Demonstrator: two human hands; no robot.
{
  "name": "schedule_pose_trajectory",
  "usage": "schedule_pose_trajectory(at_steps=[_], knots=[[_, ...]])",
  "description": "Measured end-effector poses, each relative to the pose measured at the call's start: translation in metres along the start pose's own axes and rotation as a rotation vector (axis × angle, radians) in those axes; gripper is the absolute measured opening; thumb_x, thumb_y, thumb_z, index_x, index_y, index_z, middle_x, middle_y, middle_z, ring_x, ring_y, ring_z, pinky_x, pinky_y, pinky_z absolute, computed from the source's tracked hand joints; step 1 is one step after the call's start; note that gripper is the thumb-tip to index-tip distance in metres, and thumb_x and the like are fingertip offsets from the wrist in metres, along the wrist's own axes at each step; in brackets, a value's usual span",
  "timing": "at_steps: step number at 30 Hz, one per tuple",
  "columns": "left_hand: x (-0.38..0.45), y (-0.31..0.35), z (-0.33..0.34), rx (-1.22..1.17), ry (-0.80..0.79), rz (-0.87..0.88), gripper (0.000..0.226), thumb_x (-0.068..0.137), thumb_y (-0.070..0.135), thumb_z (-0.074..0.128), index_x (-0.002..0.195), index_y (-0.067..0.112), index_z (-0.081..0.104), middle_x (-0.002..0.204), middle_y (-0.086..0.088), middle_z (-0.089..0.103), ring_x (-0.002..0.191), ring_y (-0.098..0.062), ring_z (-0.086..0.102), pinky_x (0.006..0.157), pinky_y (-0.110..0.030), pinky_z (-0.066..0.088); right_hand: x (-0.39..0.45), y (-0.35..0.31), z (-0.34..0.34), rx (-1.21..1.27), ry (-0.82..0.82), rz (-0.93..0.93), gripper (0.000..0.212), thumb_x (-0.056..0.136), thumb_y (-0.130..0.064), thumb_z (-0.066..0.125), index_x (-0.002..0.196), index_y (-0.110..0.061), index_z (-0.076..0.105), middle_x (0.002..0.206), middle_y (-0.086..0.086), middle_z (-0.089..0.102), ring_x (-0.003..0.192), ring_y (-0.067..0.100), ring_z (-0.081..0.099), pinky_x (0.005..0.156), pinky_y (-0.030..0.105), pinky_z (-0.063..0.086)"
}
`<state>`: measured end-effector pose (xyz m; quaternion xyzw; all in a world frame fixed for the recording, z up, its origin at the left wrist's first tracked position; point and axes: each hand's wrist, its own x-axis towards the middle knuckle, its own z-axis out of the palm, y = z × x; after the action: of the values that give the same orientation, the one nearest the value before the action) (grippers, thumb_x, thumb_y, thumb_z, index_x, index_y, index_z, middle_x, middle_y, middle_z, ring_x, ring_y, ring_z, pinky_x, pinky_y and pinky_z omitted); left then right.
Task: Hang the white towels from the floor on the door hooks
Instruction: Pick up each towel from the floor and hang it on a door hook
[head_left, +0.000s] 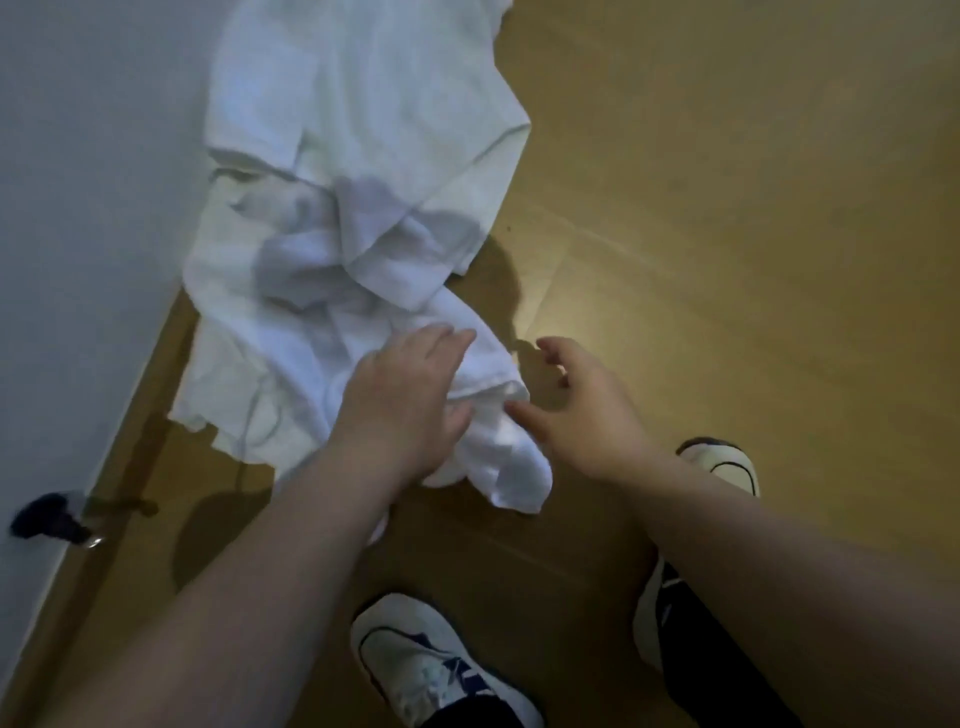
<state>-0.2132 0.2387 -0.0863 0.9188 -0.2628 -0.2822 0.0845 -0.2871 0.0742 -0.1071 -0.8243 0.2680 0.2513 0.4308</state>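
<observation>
A heap of white towels (332, 218) lies crumpled on the wooden floor (727, 234), running from the top of the view down to my hands. My left hand (402, 400) rests on the near end of the heap, its fingers curled into a fold of cloth. My right hand (576, 405) hovers just right of that fold with its fingers spread; its thumb tip is at the cloth's edge, and I cannot tell if it touches. The door hooks are out of view.
A white wall or door surface (88, 208) fills the left side, with a dark handle-like fitting (49, 519) low on it. My two feet in white shoes (426, 665) (722, 465) stand just below the towels.
</observation>
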Motion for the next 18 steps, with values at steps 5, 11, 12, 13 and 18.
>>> schedule_pose_trajectory(at_steps=[5,11,12,13,18], knots=[[0.063,-0.017,0.09,0.325,-0.062,0.193,0.052,0.083,0.033,0.064,0.132,0.019,0.053,0.111,-0.009,0.067,0.105,-0.031,0.058,0.083,-0.043,0.04,0.054,0.052,0.053,0.129,-0.136,0.214,0.063,0.077,-0.031,0.075,0.131,-0.019,0.044,0.096,-0.006,0.06,0.087,0.015,0.061,0.073,0.033,0.055],[0.001,0.005,-0.002,-0.055,0.041,0.068,0.022,0.077,0.028,0.042,0.07,0.012,0.056,0.071,-0.008,0.056,0.071,-0.031,0.052,0.057,-0.032,0.03,-0.01,-0.019,0.013,0.274,-0.118,0.049,0.013,0.088,-0.015,0.058,0.085,-0.011,0.071,0.078,0.009,0.072,0.069,0.02,0.063,0.062,0.029,0.05],[-0.017,0.011,-0.035,-0.116,0.049,0.03,0.017,0.077,0.028,0.043,0.067,0.017,0.052,0.07,-0.003,0.053,0.071,-0.027,0.048,0.058,-0.031,0.027,-0.03,-0.042,-0.005,0.338,-0.108,0.029,0.013,0.088,-0.015,0.058,0.085,-0.012,0.07,0.075,0.008,0.069,0.065,0.017,0.06,0.06,0.028,0.047],[-0.035,0.019,-0.069,-0.15,0.066,0.028,0.015,0.078,0.029,0.045,0.064,0.024,0.045,0.066,0.003,0.048,0.069,-0.023,0.044,0.056,-0.03,0.024,-0.052,-0.067,-0.025,0.391,-0.112,0.007,0.012,0.089,-0.015,0.058,0.085,-0.013,0.07,0.072,0.007,0.066,0.062,0.014,0.055,0.058,0.027,0.044],[-0.147,0.068,-0.263,-0.219,0.058,0.109,0.012,0.085,0.038,0.053,0.092,0.031,0.058,0.071,0.004,0.065,0.061,-0.019,0.054,0.047,-0.026,0.031,-0.184,-0.21,-0.137,0.439,-0.22,-0.254,0.012,0.091,-0.017,0.059,0.086,-0.022,0.069,0.053,-0.023,0.059,0.045,-0.003,0.047,0.047,0.007,0.033]])
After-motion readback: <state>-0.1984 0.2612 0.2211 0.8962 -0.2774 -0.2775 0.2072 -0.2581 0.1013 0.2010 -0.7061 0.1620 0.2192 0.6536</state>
